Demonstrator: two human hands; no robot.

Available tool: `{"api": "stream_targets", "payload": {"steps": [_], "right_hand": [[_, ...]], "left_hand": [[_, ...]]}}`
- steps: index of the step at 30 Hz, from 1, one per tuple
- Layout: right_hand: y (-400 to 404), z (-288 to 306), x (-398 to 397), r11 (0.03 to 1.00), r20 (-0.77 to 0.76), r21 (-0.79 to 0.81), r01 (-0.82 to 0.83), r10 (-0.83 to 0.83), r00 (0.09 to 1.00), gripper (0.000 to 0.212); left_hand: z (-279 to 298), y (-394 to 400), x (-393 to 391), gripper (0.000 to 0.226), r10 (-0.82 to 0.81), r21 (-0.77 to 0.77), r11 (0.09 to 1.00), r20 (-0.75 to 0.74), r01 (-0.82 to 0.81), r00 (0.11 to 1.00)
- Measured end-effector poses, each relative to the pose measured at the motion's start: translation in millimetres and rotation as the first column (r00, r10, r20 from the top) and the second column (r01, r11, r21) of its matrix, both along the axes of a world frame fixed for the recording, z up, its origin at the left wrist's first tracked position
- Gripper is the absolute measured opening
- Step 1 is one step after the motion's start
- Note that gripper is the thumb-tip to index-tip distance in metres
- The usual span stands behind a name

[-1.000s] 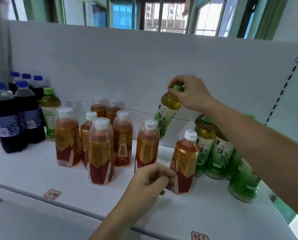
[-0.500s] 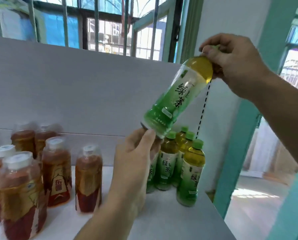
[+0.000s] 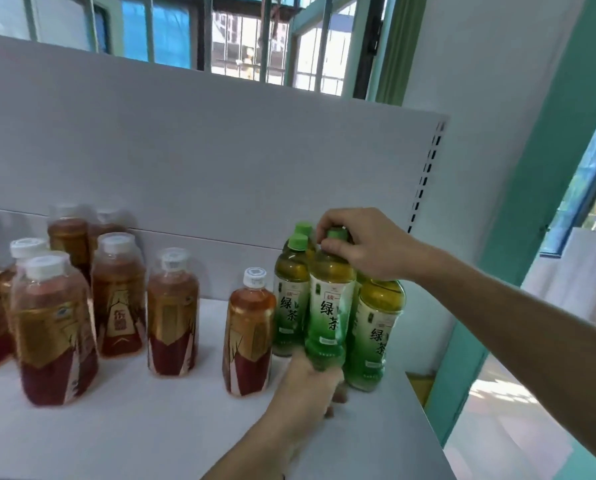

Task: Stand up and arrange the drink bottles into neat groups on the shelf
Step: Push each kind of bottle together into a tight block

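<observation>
A green tea bottle [image 3: 330, 306] stands upright at the front of a cluster of green tea bottles [image 3: 376, 327] at the right end of the white shelf [image 3: 151, 427]. My right hand [image 3: 362, 244] grips its green cap from above. My left hand [image 3: 307, 386] holds its base. One amber tea bottle [image 3: 248, 336] with a white cap stands right beside the green cluster, on its left. Several more amber tea bottles [image 3: 116, 296] stand further left in a loose group.
The shelf's white back panel [image 3: 203, 161] rises behind the bottles. The shelf's right edge [image 3: 424, 410] drops off just past the green cluster. A teal door frame [image 3: 531, 202] and a barred window [image 3: 248, 39] lie beyond.
The green tea bottle went from tilted in the air near the top right down to upright among the green cluster. My left hand shifted to its base, and my view swung back towards the shelf.
</observation>
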State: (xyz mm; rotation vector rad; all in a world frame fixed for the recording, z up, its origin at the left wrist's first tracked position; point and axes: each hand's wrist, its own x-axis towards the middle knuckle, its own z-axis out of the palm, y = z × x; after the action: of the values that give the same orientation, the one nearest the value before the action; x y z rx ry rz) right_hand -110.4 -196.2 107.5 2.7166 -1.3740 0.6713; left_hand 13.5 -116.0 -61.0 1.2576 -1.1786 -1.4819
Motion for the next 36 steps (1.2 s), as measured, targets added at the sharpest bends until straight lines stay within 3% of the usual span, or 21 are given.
{"api": "stream_targets", "payload": {"steps": [4, 7, 9, 14, 17, 21, 23, 29, 32, 36], "right_hand": [[-4.2, -8.4, -5.2, 0.998, -0.071, -0.005, -0.058, 0.057, 0.996, 0.005], [-4.4, -12.3, -10.6, 0.997, -0.122, 0.002, -0.073, 0.073, 0.99, 0.004], [-5.0, -17.5, -16.4, 0.996, -0.157, 0.026, -0.087, 0.09, 0.984, 0.005], [0.3, -20.4, -25.4, 0.994, -0.202, -0.045, -0.097, 0.086, 0.976, 0.005], [6.6, -26.4, -30.0, 0.99, -0.214, -0.121, -0.07, 0.043, 0.976, 0.014], [13.6, -29.9, -35.1, 0.971, -0.149, -0.222, -0.087, 0.055, 0.987, 0.026], [18.6, -24.6, -23.6, 0.962, -0.15, -0.248, -0.111, 0.075, 0.986, 0.028], [19.6, 1.1, 54.9, 0.942, -0.105, -0.222, -0.251, 0.232, 0.967, 0.027], [23.4, 5.5, 114.6, 0.911, -0.135, -0.208, -0.358, 0.335, 0.932, 0.028], [31.1, 14.1, 196.4, 0.877, -0.186, -0.188, -0.443, 0.411, 0.893, 0.027]], "left_hand": [[-20.1, -14.0, 2.1, 0.058, 0.028, -0.155, 0.988, 0.309, 0.021, 0.951], [-26.8, -24.5, -2.2, 0.044, 0.168, -0.293, 0.956, 0.584, 0.013, 0.794], [-29.0, -28.4, -5.6, 0.042, 0.243, -0.354, 0.935, 0.668, 0.012, 0.704], [-32.4, -31.4, -5.5, 0.04, 0.332, -0.429, 0.903, 0.732, 0.024, 0.594], [-31.9, -27.0, -9.2, 0.043, 0.323, -0.417, 0.908, 0.754, 0.037, 0.572], [-26.4, -16.6, -2.8, 0.043, 0.182, -0.315, 0.946, 0.699, 0.069, 0.691], [-19.3, -0.8, 16.4, 0.044, 0.098, -0.235, 0.967, 0.7, 0.098, 0.707], [9.8, 47.6, 110.0, 0.038, -0.085, -0.051, 0.964, 0.871, 0.261, 0.483], [17.6, 63.6, 169.8, 0.032, -0.063, -0.017, 0.981, 0.914, 0.192, 0.401], [22.4, 79.7, 260.7, 0.018, 0.066, -0.084, 0.996, 0.913, 0.027, 0.403]]}}
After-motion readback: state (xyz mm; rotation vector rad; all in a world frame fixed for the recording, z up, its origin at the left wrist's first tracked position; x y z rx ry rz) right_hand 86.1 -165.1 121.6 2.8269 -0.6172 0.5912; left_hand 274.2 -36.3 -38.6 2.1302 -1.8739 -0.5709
